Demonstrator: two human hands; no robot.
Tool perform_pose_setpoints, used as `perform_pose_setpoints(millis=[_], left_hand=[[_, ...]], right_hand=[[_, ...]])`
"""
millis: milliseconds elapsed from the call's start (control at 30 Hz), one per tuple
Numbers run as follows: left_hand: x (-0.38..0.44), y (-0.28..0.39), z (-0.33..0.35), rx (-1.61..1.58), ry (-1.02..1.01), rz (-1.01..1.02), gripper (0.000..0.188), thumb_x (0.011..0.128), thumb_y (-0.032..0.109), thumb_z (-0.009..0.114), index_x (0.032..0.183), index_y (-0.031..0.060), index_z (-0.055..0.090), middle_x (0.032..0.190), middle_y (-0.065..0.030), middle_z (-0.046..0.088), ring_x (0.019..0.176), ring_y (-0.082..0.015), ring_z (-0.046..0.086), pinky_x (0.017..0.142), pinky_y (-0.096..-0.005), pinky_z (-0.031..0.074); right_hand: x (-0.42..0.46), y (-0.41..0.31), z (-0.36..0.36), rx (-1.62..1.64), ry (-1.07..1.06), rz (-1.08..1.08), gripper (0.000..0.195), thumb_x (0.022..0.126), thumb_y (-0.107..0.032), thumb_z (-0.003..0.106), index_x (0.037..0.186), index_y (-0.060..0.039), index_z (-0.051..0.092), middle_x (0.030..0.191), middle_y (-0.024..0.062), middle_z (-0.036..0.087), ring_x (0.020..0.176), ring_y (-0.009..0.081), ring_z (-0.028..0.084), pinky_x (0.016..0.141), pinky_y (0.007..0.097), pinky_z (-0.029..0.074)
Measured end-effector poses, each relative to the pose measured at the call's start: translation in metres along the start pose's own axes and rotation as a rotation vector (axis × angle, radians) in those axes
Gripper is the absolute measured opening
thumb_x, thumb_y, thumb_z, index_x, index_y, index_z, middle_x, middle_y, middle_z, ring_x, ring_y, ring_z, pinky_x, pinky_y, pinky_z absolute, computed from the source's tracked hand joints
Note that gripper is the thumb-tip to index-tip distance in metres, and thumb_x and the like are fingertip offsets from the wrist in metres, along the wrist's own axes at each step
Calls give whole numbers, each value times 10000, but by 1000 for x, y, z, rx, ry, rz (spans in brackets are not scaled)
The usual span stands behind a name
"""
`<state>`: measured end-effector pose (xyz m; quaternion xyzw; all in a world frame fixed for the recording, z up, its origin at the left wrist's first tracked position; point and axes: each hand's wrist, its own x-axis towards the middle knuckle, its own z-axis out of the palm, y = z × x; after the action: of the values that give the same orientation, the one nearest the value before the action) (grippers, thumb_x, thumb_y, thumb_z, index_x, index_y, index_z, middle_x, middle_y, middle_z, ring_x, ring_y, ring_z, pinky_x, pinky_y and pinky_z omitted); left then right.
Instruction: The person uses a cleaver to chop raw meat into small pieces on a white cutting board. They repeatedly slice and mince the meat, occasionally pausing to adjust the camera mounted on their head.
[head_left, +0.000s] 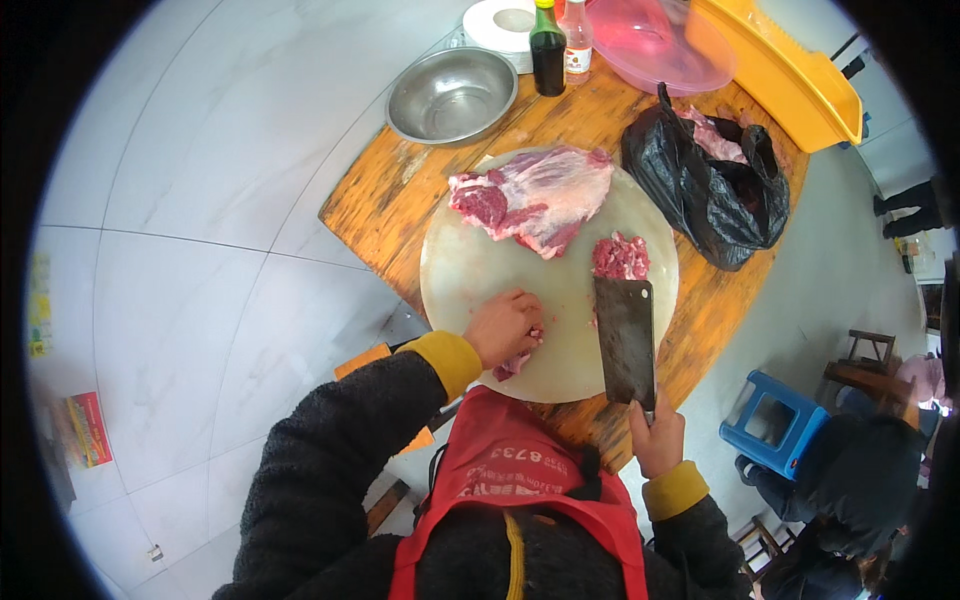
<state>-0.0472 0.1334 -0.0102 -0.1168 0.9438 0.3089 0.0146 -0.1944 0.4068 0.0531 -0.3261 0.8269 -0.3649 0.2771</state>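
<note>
My right hand (660, 439) grips the handle of a cleaver (625, 337), whose dark, broad blade lies over the right side of a round cutting board (457, 277). The blade's far end meets a small pile of chopped raw meat (621, 256). On the board's near left, my left hand (504, 324) curls its fingers over a small strip of raw meat (513, 366), part of it hidden beneath them. A large slab of raw meat (540, 196), red with pale fat, rests across the back of the board.
The wooden table (360, 202) also bears a steel bowl (451, 97), a dark sauce bottle (548, 56), a clear bottle (577, 45), a pink plastic basin (667, 52), a yellow bin (787, 82) and a black plastic bag (697, 195) with meat. A seated person (855, 465) is at right.
</note>
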Motion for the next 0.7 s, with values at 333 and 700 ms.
perform_pose_setpoints(millis=[333,700], left_hand=[[6,10,10,-195,52,-302,190,773,170,713,898,73,608,930,-137,587,866,-327,629,717,-458,519],[121,33,-12,194,450,303,163,811,190,687,897,59,642,1000,-71,629,1109,-259,564,888,-403,489]], right_hand=[[-3,0,-12,4,-35,58,319,920,-74,588,1228,5,572,850,207,684,778,256,710,700,350,537],[-22,24,-37,-29,109,95,288,926,-89,585,1205,-21,575,636,117,603,513,165,602,495,319,469]])
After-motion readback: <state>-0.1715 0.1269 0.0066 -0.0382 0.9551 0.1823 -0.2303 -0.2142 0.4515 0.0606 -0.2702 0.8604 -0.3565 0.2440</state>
